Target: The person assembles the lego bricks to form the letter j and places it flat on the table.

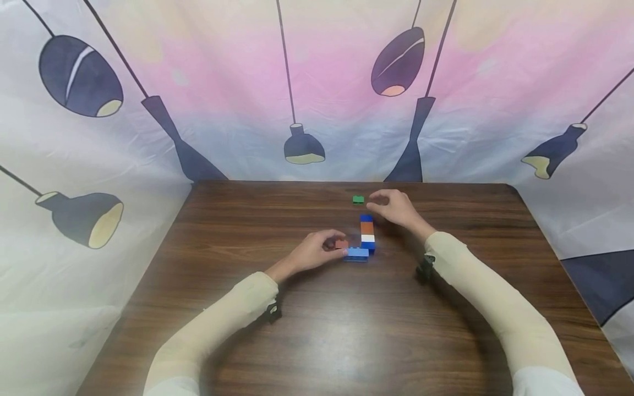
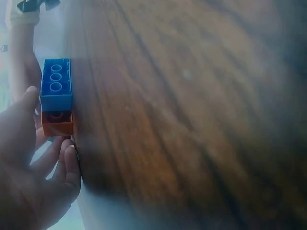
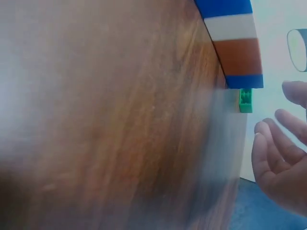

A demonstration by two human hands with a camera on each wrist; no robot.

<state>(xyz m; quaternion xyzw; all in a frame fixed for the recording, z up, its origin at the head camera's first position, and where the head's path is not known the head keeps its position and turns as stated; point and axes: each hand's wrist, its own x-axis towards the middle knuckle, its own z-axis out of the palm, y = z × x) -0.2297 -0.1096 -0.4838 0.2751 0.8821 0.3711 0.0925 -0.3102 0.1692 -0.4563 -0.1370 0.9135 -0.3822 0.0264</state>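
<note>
My left hand point(image 1: 313, 251) has thumb and forefinger curled about a red-orange brick point(image 1: 342, 243), pinching it. Its other fingers bend below the brick in the left wrist view. Against that brick sits a light blue brick point(image 2: 56, 79), its hollow underside showing round tubes; the thumb tip is right at its left end. Beyond stands a row of dark blue, orange and white bricks point(image 1: 367, 227), close to the light blue one's right end. My right hand point(image 1: 392, 207), fingers loosely bent and holding nothing, hovers just right of a small green brick point(image 1: 359, 199).
All of this rests toward the far side of a dark wooden table point(image 1: 342, 324). A cloth backdrop point(image 1: 337, 99) with printed lamps hangs behind the far edge. Dark devices are strapped under both wrists.
</note>
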